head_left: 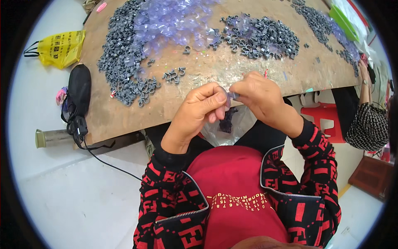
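My left hand (198, 108) is closed, thumb against the fingers, on a small clear purple plastic piece (227, 102). Close against it, my right hand (262, 96) pinches a small grey-blue plastic piece (234, 96); its fingers hide most of it. The two pieces meet or overlap between my fingertips, and I cannot tell whether they are joined. Both hands are just above the table's near edge. Beyond them lie a heap of grey plastic clips (120, 62), a pile of clear purple plastic pieces (174, 20) and a mixed pile of both (265, 39).
The wooden table (199, 74) bears a few loose clips (174, 75). A plastic bag (242, 128) with dark contents hangs near my lap. At left are a yellow bag (62, 49) and a black pouch (78, 89). Another person's arm (365, 81) and a red stool (325, 120) are at right.
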The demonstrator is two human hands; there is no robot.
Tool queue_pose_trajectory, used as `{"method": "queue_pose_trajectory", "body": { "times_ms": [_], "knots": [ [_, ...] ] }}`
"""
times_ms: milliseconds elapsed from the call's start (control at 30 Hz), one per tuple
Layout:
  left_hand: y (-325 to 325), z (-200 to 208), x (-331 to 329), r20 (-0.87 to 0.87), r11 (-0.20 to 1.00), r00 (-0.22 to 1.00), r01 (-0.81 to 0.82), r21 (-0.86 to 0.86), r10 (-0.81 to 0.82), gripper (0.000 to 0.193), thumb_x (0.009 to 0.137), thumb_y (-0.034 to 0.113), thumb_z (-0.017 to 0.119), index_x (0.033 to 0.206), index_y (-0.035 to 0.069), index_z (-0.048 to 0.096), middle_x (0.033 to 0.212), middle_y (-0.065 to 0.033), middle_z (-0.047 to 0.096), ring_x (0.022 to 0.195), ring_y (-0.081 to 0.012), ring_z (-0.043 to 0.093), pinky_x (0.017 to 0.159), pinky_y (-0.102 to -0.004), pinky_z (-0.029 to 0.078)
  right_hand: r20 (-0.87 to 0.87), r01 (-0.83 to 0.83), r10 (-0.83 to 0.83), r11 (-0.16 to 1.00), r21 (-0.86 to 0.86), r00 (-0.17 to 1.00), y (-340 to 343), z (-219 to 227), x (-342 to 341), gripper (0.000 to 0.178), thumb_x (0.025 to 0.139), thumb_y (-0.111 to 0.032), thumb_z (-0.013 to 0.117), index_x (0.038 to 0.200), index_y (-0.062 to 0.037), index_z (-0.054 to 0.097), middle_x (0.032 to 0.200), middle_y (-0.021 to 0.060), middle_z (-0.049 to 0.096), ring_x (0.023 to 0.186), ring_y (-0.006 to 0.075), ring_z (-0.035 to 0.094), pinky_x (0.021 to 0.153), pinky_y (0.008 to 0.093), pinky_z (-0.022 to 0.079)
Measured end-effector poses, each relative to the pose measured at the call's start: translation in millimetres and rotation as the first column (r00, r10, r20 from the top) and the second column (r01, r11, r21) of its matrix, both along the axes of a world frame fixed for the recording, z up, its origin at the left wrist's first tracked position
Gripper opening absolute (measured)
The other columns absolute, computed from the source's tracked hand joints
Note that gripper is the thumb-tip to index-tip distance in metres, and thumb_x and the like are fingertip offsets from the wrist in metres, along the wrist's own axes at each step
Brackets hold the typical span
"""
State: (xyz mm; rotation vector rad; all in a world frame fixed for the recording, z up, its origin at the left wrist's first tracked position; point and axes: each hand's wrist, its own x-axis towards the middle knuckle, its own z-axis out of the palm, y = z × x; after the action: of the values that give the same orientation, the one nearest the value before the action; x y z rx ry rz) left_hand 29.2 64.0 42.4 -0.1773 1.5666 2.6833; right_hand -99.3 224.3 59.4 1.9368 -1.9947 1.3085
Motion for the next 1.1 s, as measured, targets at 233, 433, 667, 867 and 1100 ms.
{"method": "queue_pose_trajectory", "body": {
  "times_ms": [233, 433, 667, 867, 1100],
  "knots": [
    [-1, 5, 8, 0.002, 0.93, 0.97, 0.234, 0.282, -0.244, 0.021, 0.094, 0.021, 0.055, 0.084, 0.003, 0.055, 0.064, -0.0001, 0.054, 0.051, -0.0052, 0.044, 0.05, -0.0207, 0.036, -0.3, -0.207, 0.175, 0.975, -0.079, 0.938, 2, 14, -5, 0.029, 0.068, 0.001, 0.066, 0.096, -0.0017, 0.058, 0.081, 0.009, 0.058, 0.065, 0.0252, 0.054, 0.059, 0.0342, 0.043],
    [1, 23, 5, -0.319, 0.666, 0.947, -0.256, -0.701, 0.029, 0.015, 0.092, 0.016, 0.057, 0.092, 0.002, 0.06, 0.071, -0.0016, 0.058, 0.061, -0.0079, 0.053, 0.053, -0.0242, 0.041, 0.522, -0.08, 0.012, 0.991, 0.108, 0.853, 9, 13, 21, 0.013, 0.087, -0.006, 0.058, 0.1, -0.0014, 0.057, 0.082, 0.0068, 0.059, 0.068, 0.0156, 0.056, 0.062, 0.0271, 0.045],
    [-3, 22, 2, -0.255, 0.72, 0.967, -0.172, -0.672, -0.007, 0.015, 0.093, 0.016, 0.055, 0.091, 0.001, 0.059, 0.065, -0.0017, 0.056, 0.053, -0.009, 0.051, 0.049, -0.0246, 0.039, 0.227, 0.014, -0.028, 0.998, 0.064, 0.974, 4, 4, 10, 0.02, 0.081, -0.002, 0.061, 0.101, -0.0005, 0.056, 0.084, 0.0068, 0.06, 0.067, 0.0155, 0.055, 0.062, 0.0282, 0.045],
    [-14, 1, 1, -0.027, 0.872, 0.928, 0.359, 0.332, -0.372, 0.02, 0.096, 0.021, 0.052, 0.087, 0.003, 0.054, 0.062, 0.0009, 0.052, 0.047, -0.0033, 0.039, 0.046, -0.0191, 0.03, -0.298, -0.164, 0.138, 0.985, -0.062, 0.944, 1, 12, -1, 0.032, 0.068, 0.004, 0.065, 0.099, -0.002, 0.059, 0.084, 0.009, 0.061, 0.066, 0.0255, 0.056, 0.062, 0.035, 0.045],
    [-12, -4, -5, -0.081, 0.871, 0.944, 0.326, 0.369, -0.319, 0.021, 0.095, 0.021, 0.053, 0.089, 0.001, 0.056, 0.055, 0.0012, 0.049, 0.04, -0.0032, 0.03, 0.045, -0.0209, 0.024, 0.111, -0.047, 0.048, 0.999, -0.008, 0.993, 3, -1, 13, 0.029, 0.072, 0.0, 0.067, 0.1, -0.0019, 0.059, 0.085, 0.0102, 0.062, 0.066, 0.0241, 0.055, 0.061, 0.034, 0.044]
  ]
}}
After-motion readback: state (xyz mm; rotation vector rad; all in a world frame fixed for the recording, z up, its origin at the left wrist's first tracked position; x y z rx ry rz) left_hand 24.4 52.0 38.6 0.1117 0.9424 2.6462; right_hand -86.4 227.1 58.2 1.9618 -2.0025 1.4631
